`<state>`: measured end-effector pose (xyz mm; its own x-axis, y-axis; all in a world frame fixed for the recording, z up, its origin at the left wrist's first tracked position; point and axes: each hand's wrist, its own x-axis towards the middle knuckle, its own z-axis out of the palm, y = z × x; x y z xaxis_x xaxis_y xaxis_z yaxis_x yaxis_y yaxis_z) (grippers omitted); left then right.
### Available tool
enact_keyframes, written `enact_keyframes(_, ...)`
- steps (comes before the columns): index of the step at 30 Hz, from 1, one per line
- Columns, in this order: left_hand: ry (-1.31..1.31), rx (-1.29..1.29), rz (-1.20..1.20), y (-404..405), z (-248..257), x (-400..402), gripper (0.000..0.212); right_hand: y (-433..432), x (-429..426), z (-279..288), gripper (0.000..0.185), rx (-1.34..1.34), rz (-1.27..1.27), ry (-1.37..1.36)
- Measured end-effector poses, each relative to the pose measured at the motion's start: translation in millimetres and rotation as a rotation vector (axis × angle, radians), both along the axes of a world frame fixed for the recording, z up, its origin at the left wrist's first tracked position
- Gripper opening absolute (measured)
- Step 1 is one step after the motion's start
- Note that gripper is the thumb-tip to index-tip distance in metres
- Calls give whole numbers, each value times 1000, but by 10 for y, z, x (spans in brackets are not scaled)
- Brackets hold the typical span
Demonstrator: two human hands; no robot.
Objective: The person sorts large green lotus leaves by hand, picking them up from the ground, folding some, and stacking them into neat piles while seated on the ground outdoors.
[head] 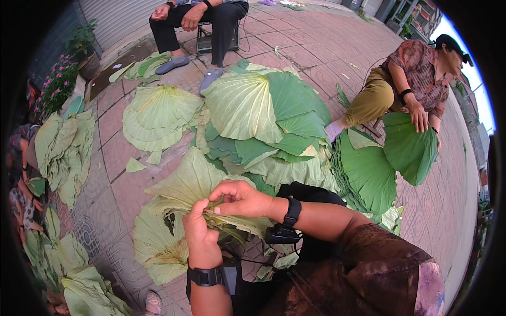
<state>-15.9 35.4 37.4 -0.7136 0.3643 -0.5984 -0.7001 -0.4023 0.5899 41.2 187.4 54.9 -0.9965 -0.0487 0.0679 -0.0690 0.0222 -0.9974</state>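
A pale green lotus leaf, folded and creased, is in both my hands above the paving. My left hand pinches its gathered middle between thumb and fingers. Close beside it, my right hand grips the same part, its thumb and forefinger drawn together. The leaf hides some fingertips. Another pale leaf with a browned centre lies below, by my left wrist. Just beyond my hands rises a large heap of lotus leaves, dark green with pale undersides showing.
Across the heap a seated person rests their hands at the knees. On the right, another person holds a green leaf over a stack. Flat pale leaves and bundles lie leftward, near more people.
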Motion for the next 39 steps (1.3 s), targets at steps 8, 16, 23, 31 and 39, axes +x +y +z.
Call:
enact_keyframes(8, -45, -30, -61, 26, -111, -66, 29, 84, -6, -24, 24, -197, -7, -88)
enact_keyframes(16, -34, 47, -62, 162, 23, -50, 32, 936, -245, -358, 17, -262, -660, -532)
enact_keyframes(23, -33, 50, -74, 200, 27, -43, 34, 2002, -410, -866, 20, -11, -1021, -647)
enact_keyframes(31, -54, -58, -58, 219, 2, -87, 34, 2198, -505, -1204, 22, -86, -847, -719)
enact_keyframes(39, -65, -7, -33, 239, 43, -143, 32, 2015, -454, -1327, 22, 130, -602, -767)
